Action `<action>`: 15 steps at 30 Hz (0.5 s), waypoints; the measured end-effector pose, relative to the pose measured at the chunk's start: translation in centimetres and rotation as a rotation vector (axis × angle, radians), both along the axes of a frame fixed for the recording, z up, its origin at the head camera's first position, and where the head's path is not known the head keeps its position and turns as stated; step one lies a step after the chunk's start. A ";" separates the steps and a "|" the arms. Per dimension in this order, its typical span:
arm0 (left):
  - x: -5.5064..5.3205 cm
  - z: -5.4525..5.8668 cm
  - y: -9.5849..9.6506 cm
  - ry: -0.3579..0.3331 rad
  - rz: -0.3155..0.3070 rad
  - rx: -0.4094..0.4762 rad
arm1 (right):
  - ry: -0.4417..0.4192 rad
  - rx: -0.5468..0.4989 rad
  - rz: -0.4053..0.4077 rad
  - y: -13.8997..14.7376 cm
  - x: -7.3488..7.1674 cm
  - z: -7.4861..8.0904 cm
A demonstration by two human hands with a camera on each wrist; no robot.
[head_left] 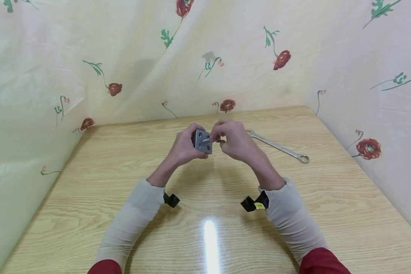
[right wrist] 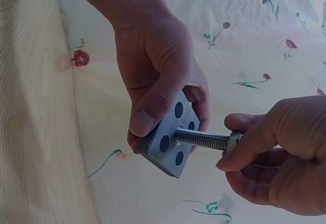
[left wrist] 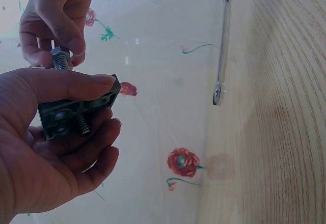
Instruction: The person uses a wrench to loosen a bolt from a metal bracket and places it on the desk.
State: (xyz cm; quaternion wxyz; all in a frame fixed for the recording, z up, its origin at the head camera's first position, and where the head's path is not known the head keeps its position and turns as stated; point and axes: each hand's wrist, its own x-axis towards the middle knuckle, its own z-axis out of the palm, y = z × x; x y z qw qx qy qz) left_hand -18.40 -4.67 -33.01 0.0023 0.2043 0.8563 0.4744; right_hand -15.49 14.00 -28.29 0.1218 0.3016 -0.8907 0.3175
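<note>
pale wood-grain surface (head_left: 89, 182), a long streak of reflected light (head_left: 211, 247) at its near middle, a silver wrench (head_left: 277, 146) lying flat and slanted toward the far right, ring end nearer, open end farther

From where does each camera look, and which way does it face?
Head: on the head, facing forward and down at the pale wooden table; left hand, right hand and cream fabric sleeves show.
Left wrist: worn there, facing the grey metal block; both hands show.
Right wrist: worn there, facing the silver threaded metal bolt; both hands show.
Shared by head and left wrist: the silver metal wrench.
</note>
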 end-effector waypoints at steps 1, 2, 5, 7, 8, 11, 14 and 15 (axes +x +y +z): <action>0.0 0.0 0.0 0.002 0.000 -0.002 | -0.007 0.005 0.006 0.1 0.0 0.0; 0.0 0.0 0.0 0.005 0.000 -0.005 | -0.017 0.012 0.013 0.2 0.0 0.1; 0.0 0.1 -0.1 0.013 0.005 -0.017 | -0.045 0.032 0.014 0.5 -0.2 0.2; -0.1 0.1 -0.1 0.017 0.005 -0.021 | -0.074 0.032 -0.009 0.7 -0.2 0.4; 0.0 0.2 -0.1 0.018 0.005 -0.021 | -0.089 0.030 -0.025 0.8 -0.2 0.5; 0.0 0.1 -0.1 0.015 0.002 -0.015 | -0.148 0.039 -0.098 1.0 -0.2 0.7; 0.0 0.1 -0.1 0.008 0.002 -0.009 | -0.220 0.086 -0.167 1.0 -0.1 0.9; 0.1 0.1 -0.1 0.005 0.003 -0.008 | -0.238 0.108 -0.186 0.9 -0.1 0.9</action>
